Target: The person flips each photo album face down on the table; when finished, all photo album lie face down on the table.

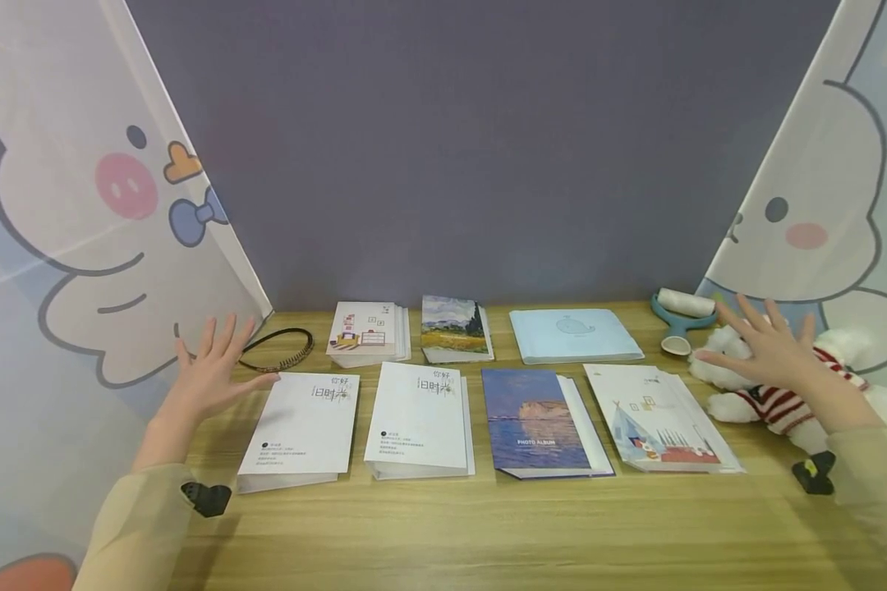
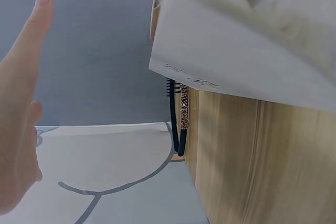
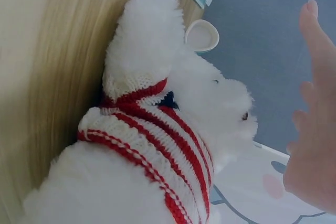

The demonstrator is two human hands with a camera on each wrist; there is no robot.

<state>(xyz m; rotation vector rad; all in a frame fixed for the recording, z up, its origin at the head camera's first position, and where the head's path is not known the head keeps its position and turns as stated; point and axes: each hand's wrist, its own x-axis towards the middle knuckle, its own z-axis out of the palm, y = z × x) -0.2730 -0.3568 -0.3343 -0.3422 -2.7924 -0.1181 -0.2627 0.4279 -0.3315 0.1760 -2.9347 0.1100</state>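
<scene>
My left hand [image 1: 210,373], fingers spread and holding nothing, hovers at the left by a white photo album [image 1: 299,427] and a dark toothed headband [image 1: 279,349]. The headband's teeth also show in the left wrist view, beyond the album's corner. On the other side my right hand [image 1: 772,353] is spread too, with nothing in it, over a white plush dog [image 3: 152,124] in a red-and-white striped knit sweater. Part of the dog is hidden behind that hand in the head view. Just left of the right hand lies a blue-handled roller [image 1: 676,322] with a white roll.
The front row continues with another white album [image 1: 417,419], a blue photo album [image 1: 535,414] and a tent-picture album [image 1: 658,419]. Behind them lie a small illustrated album [image 1: 362,328], a landscape-painting album [image 1: 454,328] and a light blue whale album [image 1: 576,332]. Grey panel [image 1: 480,156] stands behind.
</scene>
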